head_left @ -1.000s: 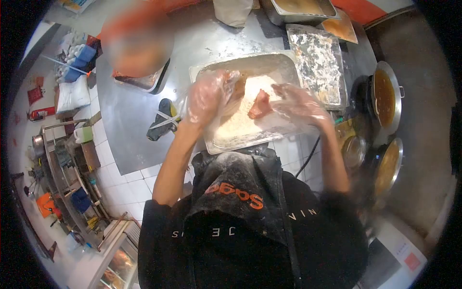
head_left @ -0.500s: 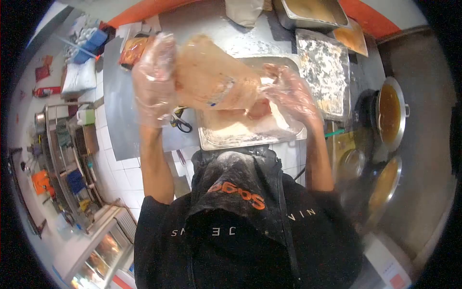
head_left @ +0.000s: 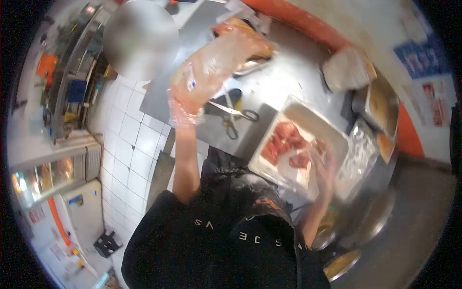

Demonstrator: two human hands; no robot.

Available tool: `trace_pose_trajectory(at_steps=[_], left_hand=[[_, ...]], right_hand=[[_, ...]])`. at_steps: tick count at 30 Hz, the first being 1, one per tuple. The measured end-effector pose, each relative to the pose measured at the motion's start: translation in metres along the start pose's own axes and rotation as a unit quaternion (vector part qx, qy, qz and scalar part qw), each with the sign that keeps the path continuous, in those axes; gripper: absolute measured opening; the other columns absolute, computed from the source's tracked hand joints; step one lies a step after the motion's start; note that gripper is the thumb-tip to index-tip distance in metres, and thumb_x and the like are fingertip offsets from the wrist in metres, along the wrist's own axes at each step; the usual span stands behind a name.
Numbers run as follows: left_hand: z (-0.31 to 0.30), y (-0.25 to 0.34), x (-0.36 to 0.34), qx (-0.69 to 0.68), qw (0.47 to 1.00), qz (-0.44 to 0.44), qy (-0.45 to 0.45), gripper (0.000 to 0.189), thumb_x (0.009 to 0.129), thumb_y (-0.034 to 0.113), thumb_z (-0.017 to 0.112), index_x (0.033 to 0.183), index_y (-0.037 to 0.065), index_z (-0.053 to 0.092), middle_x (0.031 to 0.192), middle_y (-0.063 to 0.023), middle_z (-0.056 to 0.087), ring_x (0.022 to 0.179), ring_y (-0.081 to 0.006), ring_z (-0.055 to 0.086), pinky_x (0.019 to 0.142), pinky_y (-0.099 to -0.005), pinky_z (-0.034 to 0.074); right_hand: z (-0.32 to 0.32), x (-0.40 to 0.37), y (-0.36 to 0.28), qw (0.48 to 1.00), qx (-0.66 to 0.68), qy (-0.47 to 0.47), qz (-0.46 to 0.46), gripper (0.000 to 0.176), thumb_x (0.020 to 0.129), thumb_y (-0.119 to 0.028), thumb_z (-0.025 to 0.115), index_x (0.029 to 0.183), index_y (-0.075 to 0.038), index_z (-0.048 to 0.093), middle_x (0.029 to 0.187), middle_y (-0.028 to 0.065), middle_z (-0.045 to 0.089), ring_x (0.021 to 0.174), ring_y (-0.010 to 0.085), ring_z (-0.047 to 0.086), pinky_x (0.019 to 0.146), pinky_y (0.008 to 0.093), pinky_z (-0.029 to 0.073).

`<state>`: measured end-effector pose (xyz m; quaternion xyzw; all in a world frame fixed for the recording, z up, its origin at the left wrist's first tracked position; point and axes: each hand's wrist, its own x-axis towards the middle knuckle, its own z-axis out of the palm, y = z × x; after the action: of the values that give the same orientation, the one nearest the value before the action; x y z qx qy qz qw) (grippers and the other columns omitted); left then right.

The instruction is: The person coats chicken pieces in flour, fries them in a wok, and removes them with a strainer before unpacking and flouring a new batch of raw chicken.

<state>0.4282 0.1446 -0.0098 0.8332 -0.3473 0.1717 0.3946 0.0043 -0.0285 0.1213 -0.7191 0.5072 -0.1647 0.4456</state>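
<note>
My left hand (head_left: 185,108), in a clear plastic glove, grips one end of a cloudy plastic bag (head_left: 209,65) with pinkish stains. The bag stretches away over the steel table, its far end near an orange and yellow package (head_left: 243,31). Below the bag lie scissors (head_left: 233,113) with dark handles. At right, my gloved right hand (head_left: 323,161) is over a metal tray (head_left: 332,126), beside pieces of raw meat (head_left: 286,139) on white powder. Blur hides how its fingers are set and whether they touch the meat.
A flat, crinkled foil-like package (head_left: 358,156) lies right of the tray. Beyond it stand a white bag (head_left: 345,70) and a deep steel pan (head_left: 382,108). Pans (head_left: 342,265) are at lower right. A blurred round patch covers part of the upper left.
The bag has left the space above the tray and swung left in my left hand. My right hand has come away from it, down to the tray. Meat now shows there; the view has turned.
</note>
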Motion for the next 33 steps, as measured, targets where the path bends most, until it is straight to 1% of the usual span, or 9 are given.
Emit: trace_pose_trajectory(at_steps=[2,4,8,10,13,16,19,23,33], left_hand=[[-0.067,0.012,0.057,-0.630,0.568,-0.501,0.176,0.042,0.100,0.038,0.041,0.128,0.009,0.053,0.128,-0.0115,0.058,0.117,-0.0269,0.055,0.100,-0.0509,0.043],[-0.030,-0.209,0.017,-0.446,0.852,-0.236,0.137,0.038,0.101,0.037,0.041,0.125,0.010,0.053,0.123,-0.0102,0.059,0.113,-0.0264,0.055,0.095,-0.0479,0.048],[-0.084,-0.262,0.101,-0.520,0.657,-0.439,0.325,0.036,0.101,0.034,0.040,0.124,0.008,0.051,0.116,-0.0102,0.059,0.107,-0.0270,0.057,0.088,-0.0438,0.051],[-0.067,-0.326,0.110,-0.102,0.928,-0.287,0.213,0.029,0.095,0.021,0.048,0.117,0.005,0.054,0.106,-0.0112,0.060,0.097,-0.0251,0.060,0.082,-0.0422,0.053],[-0.046,-0.312,0.167,-0.428,0.716,-0.420,0.356,0.033,0.098,0.031,0.047,0.112,0.002,0.054,0.103,-0.0121,0.062,0.091,-0.0275,0.063,0.076,-0.0407,0.056],[-0.017,-0.339,0.165,-0.021,0.935,-0.338,0.103,0.038,0.091,0.036,0.057,0.108,0.002,0.056,0.101,-0.0142,0.065,0.093,-0.0269,0.064,0.075,-0.0388,0.055],[0.007,-0.334,0.177,0.294,0.860,-0.346,-0.232,0.046,0.082,0.040,0.068,0.106,0.002,0.058,0.103,-0.0165,0.067,0.096,-0.0278,0.065,0.078,-0.0384,0.053],[0.008,-0.288,0.193,-0.004,0.825,-0.564,-0.025,0.035,0.092,0.032,0.059,0.108,0.002,0.059,0.110,-0.0146,0.063,0.101,-0.0306,0.062,0.080,-0.0381,0.051],[0.104,0.003,0.198,-0.238,0.913,0.230,-0.237,0.051,0.076,0.030,0.076,0.115,0.001,0.060,0.108,-0.0170,0.064,0.106,-0.0323,0.058,0.094,-0.0436,0.046]], right_hand=[[0.016,0.001,-0.010,0.998,0.049,0.013,0.029,0.051,0.090,-0.028,0.066,0.131,-0.001,0.053,0.128,0.0175,0.058,0.118,0.0274,0.054,0.101,0.0376,0.041],[0.034,0.006,-0.063,0.997,-0.013,0.000,0.076,0.052,0.091,-0.028,0.065,0.133,0.000,0.052,0.130,0.0173,0.056,0.119,0.0277,0.053,0.101,0.0382,0.041],[0.084,0.018,-0.109,0.995,-0.004,0.034,0.090,0.050,0.093,-0.023,0.062,0.135,0.002,0.048,0.132,0.0179,0.054,0.121,0.0266,0.051,0.101,0.0371,0.042],[0.105,0.039,-0.105,0.994,0.014,0.004,0.108,0.050,0.093,-0.020,0.062,0.135,0.003,0.048,0.132,0.0183,0.054,0.122,0.0260,0.051,0.101,0.0362,0.043],[0.155,0.050,-0.188,0.984,0.030,-0.003,0.175,0.046,0.093,-0.013,0.062,0.133,0.007,0.048,0.134,0.0194,0.052,0.124,0.0259,0.050,0.101,0.0344,0.045],[0.184,0.045,-0.183,0.983,0.117,-0.017,0.141,0.044,0.092,-0.015,0.065,0.127,0.009,0.052,0.129,0.0186,0.057,0.117,0.0248,0.056,0.100,0.0337,0.046],[0.214,0.049,-0.185,0.985,0.002,-0.009,0.173,0.042,0.089,-0.011,0.068,0.127,0.002,0.056,0.120,0.0153,0.063,0.110,0.0253,0.060,0.096,0.0333,0.048],[0.238,0.039,-0.192,0.966,-0.248,-0.068,0.032,0.055,0.084,-0.025,0.073,0.132,-0.007,0.054,0.122,0.0163,0.062,0.112,0.0279,0.061,0.096,0.0346,0.048],[0.290,0.061,-0.118,0.942,-0.326,-0.062,0.053,0.085,0.073,-0.027,0.080,0.142,-0.002,0.037,0.114,0.0216,0.060,0.107,0.0382,0.056,0.090,0.0447,0.046]])
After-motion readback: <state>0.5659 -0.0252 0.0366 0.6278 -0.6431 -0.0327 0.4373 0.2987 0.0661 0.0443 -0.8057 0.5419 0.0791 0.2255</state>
